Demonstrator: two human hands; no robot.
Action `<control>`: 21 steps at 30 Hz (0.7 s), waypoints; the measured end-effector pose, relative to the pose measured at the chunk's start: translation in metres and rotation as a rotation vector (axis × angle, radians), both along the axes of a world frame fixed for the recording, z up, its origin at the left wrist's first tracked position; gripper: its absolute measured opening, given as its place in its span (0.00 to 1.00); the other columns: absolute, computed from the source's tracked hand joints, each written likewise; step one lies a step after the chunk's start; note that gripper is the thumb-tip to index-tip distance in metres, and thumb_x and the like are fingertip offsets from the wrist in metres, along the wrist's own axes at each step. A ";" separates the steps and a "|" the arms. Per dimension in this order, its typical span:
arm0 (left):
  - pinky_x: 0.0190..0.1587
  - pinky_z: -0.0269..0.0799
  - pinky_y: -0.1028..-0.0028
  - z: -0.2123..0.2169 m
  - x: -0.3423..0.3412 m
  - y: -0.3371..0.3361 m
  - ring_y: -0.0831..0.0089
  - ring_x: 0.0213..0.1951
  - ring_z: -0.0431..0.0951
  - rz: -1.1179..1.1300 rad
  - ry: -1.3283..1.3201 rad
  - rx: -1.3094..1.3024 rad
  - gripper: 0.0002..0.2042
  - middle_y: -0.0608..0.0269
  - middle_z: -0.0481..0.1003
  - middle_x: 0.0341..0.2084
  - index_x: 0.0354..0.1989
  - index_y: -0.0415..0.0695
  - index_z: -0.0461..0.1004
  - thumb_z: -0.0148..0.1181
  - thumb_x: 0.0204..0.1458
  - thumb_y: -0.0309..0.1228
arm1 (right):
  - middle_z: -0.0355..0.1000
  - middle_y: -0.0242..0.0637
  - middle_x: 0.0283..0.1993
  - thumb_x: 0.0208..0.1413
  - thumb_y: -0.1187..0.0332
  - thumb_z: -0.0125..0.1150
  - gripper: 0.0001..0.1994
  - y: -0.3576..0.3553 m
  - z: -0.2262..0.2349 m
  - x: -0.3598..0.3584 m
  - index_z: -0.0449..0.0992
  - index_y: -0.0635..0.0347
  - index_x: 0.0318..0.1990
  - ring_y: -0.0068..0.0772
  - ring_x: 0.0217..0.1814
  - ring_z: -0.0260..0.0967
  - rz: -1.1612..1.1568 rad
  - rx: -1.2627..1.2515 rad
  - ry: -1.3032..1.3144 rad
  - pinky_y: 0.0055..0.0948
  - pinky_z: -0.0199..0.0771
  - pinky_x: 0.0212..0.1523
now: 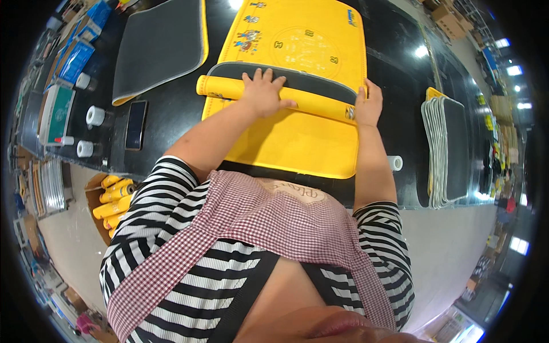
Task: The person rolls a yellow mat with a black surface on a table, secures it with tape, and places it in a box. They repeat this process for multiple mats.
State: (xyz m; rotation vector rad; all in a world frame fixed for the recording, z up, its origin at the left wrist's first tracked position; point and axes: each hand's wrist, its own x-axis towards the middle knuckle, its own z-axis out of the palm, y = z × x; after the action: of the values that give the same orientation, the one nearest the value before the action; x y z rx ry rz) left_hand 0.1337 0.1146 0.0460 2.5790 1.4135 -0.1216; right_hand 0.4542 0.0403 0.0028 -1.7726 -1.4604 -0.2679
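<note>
A yellow mat (pixel 303 143) with a dark grey underside lies in front of me, part of it turned over into a roll (pixel 309 102) running crosswise. My left hand (pixel 264 96) presses on the roll with its fingers spread, the fingertips reaching onto the dark grey strip beyond. At the roll's right end rests my right hand (pixel 369 104), its thumb and fingers apart against the end. Past the strip, a printed yellow surface (pixel 303 37) with small cartoon figures and a round pattern extends away; whether it belongs to the same mat I cannot tell.
On the black table (pixel 394 68) lie a dark grey mat (pixel 160 46), a phone (pixel 136 126) and white rolls (pixel 95 116) at left. A mat stack (pixel 446 148) stands at right, another white roll (pixel 394 163) nearer. Below left, a carton holds yellow rolls (pixel 114 206).
</note>
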 end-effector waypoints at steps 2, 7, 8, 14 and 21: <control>0.71 0.53 0.40 0.003 0.005 0.028 0.46 0.72 0.60 0.002 -0.062 -0.046 0.39 0.46 0.64 0.68 0.72 0.52 0.68 0.53 0.59 0.67 | 0.80 0.45 0.49 0.61 0.65 0.64 0.11 -0.007 0.015 -0.032 0.83 0.57 0.48 0.54 0.57 0.74 0.129 -0.294 0.198 0.46 0.72 0.60; 0.67 0.65 0.57 -0.004 0.011 0.059 0.48 0.63 0.70 -0.278 -0.200 -0.050 0.35 0.48 0.74 0.56 0.63 0.45 0.73 0.62 0.57 0.60 | 0.72 0.41 0.64 0.48 0.48 0.77 0.38 -0.021 0.015 -0.065 0.72 0.54 0.65 0.46 0.71 0.64 0.193 -0.471 -0.278 0.52 0.56 0.74; 0.67 0.66 0.59 -0.004 0.012 0.065 0.48 0.62 0.72 -0.388 -0.198 -0.047 0.35 0.47 0.75 0.56 0.62 0.43 0.74 0.65 0.55 0.58 | 0.73 0.42 0.63 0.47 0.46 0.78 0.38 -0.013 0.014 -0.058 0.74 0.55 0.63 0.47 0.70 0.65 0.172 -0.506 -0.282 0.51 0.58 0.73; 0.58 0.75 0.55 -0.004 0.003 0.039 0.46 0.54 0.78 -0.388 -0.153 0.007 0.35 0.45 0.78 0.51 0.59 0.41 0.75 0.75 0.45 0.49 | 0.77 0.43 0.57 0.48 0.38 0.71 0.33 -0.001 0.019 -0.066 0.79 0.53 0.54 0.48 0.65 0.71 0.298 -0.770 -0.405 0.46 0.67 0.66; 0.56 0.69 0.52 0.003 -0.051 -0.097 0.47 0.48 0.75 -0.495 -0.315 0.063 0.27 0.47 0.75 0.42 0.50 0.40 0.76 0.71 0.50 0.48 | 0.74 0.40 0.50 0.51 0.48 0.75 0.31 -0.164 0.001 -0.098 0.76 0.57 0.56 0.44 0.60 0.69 0.332 -0.519 -0.389 0.41 0.64 0.64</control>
State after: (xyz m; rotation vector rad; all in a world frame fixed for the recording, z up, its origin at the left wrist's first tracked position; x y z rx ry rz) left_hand 0.0825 0.0172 0.0486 2.7877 0.6693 0.2514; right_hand 0.3559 -0.1239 0.0037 -1.8967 -2.2322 -0.0601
